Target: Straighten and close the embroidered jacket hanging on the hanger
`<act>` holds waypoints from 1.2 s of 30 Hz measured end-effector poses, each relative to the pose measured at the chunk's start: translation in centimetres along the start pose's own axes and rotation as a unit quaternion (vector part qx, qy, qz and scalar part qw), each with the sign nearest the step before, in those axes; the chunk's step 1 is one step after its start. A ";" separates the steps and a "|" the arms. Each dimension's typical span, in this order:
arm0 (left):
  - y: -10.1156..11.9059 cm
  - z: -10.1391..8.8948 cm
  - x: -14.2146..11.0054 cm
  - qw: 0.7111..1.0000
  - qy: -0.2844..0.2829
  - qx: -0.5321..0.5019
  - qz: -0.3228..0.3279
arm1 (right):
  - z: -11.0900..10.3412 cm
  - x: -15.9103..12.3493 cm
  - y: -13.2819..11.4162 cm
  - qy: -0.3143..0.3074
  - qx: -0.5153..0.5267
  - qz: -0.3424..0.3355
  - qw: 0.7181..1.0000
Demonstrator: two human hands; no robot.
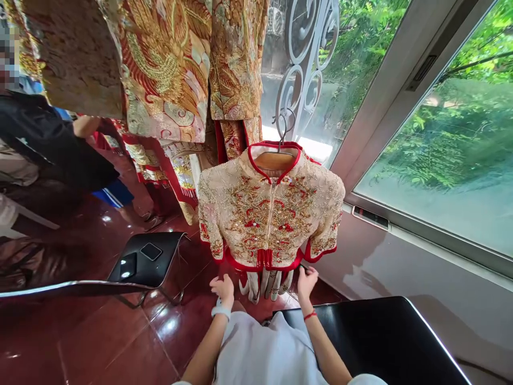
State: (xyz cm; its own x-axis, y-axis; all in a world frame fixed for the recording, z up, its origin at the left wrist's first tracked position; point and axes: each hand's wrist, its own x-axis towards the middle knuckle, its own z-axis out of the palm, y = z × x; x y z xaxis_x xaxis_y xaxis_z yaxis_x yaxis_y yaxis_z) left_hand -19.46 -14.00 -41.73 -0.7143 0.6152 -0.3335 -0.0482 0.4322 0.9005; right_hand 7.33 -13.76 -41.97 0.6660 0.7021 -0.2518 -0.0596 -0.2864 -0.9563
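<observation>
A short embroidered jacket [276, 214], cream with gold and red beadwork and red piping, hangs upright before me on a hanger [281, 128]. My left hand [223, 287] is below its left sleeve, fingers loosely bent and apart, with nothing visible in it. Close to the hem's right end is my right hand [307, 282], its thumb and fingers apart; whether a fingertip touches the red edge is unclear. Pale fabric strips [266, 284] hang beneath the jacket between both hands.
Gold-embroidered garments [164, 75] hang at upper left. A black chair [150, 259] holds two dark phone-like objects. A black seat [372, 337] is at lower right, under a window [436, 139]. A phone-like object [371, 217] rests on the sill. Another person [52, 139] is at far left.
</observation>
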 end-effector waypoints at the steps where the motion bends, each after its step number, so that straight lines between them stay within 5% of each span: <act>1: -0.4 -0.5 -1.1 0.998 0.010 0.014 0.059 | -0.3 -0.7 -0.4 0.028 -0.029 -0.077 0.996; 3: 0.0 -0.5 -2.9 0.965 -0.009 0.061 0.253 | -0.2 -1.7 -1.8 0.031 -0.123 -0.293 0.948; 6: 3.6 1.7 -3.3 0.808 -0.067 0.163 0.562 | 2.3 -1.6 -5.5 -0.066 -0.288 -0.542 0.787; 8: 7.3 3.7 -2.3 0.733 -0.079 0.236 0.633 | 4.6 -0.6 -8.2 -0.107 -0.373 -0.576 0.719; 11: 11.7 5.6 -0.4 0.684 -0.105 0.339 0.637 | 7.3 0.9 -10.8 -0.122 -0.453 -0.557 0.686; 17: 12.3 5.3 -1.1 0.678 -0.092 0.370 0.628 | 7.4 -0.4 -10.3 -0.094 -0.460 -0.556 0.686; 23: 14.8 5.1 -3.0 0.680 -0.081 0.338 0.645 | 8.2 -1.1 -10.7 -0.205 -0.461 -0.589 0.632; 28: 17.5 5.3 -2.7 0.669 -0.108 0.359 0.642 | 9.0 -0.8 -12.2 -0.224 -0.481 -0.572 0.626; 36: 16.8 5.3 -2.1 0.669 -0.109 0.347 0.648 | 7.5 -1.9 -11.9 -0.224 -0.468 -0.577 0.630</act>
State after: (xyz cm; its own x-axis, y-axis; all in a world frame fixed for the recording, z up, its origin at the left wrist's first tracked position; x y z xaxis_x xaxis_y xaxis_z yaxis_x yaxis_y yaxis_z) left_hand -15.07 -4.53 -27.38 0.2801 0.8195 0.5000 0.9031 -0.4015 0.1521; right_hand 1.14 -6.80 -31.21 -0.4261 0.8487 0.3133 0.8772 0.4723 -0.0863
